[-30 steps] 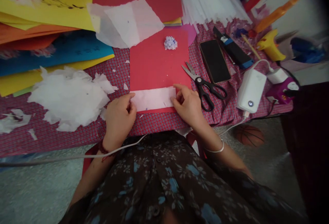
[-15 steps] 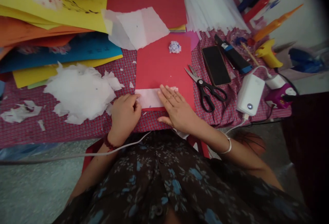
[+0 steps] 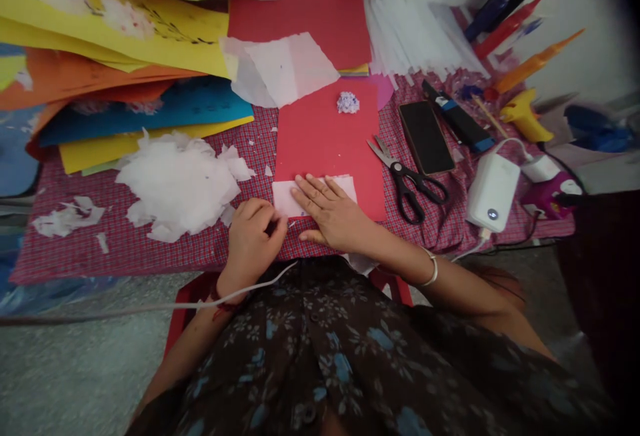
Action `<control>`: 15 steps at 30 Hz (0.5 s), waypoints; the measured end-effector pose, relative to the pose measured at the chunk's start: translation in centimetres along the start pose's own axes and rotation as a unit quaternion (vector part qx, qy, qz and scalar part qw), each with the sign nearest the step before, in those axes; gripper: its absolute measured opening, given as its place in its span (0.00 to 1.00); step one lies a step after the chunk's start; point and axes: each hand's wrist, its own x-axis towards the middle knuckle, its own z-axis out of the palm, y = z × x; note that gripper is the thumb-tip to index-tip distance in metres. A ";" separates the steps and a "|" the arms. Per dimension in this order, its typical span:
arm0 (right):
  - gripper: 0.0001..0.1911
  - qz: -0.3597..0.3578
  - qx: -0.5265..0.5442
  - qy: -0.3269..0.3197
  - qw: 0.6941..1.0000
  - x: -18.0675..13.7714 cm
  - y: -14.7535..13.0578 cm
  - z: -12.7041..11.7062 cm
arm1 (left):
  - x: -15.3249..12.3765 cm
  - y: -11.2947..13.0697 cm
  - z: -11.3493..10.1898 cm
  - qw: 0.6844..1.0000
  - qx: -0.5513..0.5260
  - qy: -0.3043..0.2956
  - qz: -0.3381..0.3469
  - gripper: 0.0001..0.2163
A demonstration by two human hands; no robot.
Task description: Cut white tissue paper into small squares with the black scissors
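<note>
A folded strip of thin white paper (image 3: 284, 195) lies across the near end of a red sheet (image 3: 327, 136). My right hand (image 3: 333, 216) rests flat on the strip, fingers stretched out and thumb apart. At the strip's lower left corner, my left hand (image 3: 256, 236) is closed, with thumb and forefinger pinched at the paper's edge. A small crumpled white-and-purple paper cluster (image 3: 348, 103) sits at the far end of the red sheet. Scissors (image 3: 407, 179) with black handles lie just right of the sheet, blades partly apart.
Torn white paper (image 3: 180, 186) is heaped on the checked cloth (image 3: 165, 256) at left. Coloured sheets (image 3: 150, 113) are stacked behind it. At right are a phone (image 3: 426, 137), a white power bank (image 3: 494, 186) and a yellow glue gun (image 3: 525, 116). A cable (image 3: 200, 304) crosses my left wrist.
My right hand has slid left along the paper strip. My left hand has shifted down to the strip's near corner. The whole view has shifted slightly.
</note>
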 end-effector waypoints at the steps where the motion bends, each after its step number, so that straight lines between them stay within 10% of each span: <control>1: 0.45 -0.009 0.019 0.009 1.000 -0.2 0.2 -0.3 | 0.2 0.1 -0.4 1.000 -0.013 0.002 -0.007 0.10; 8: 0.20 0.123 0.068 0.266 0.954 -6.0 3.6 -5.3 | 6.2 1.8 -3.3 0.996 -0.009 -0.065 0.056 0.04; 15: 0.19 0.243 -0.032 0.248 0.937 -12.2 7.0 -5.1 | 11.9 1.8 0.6 0.938 0.153 -0.261 0.170 0.18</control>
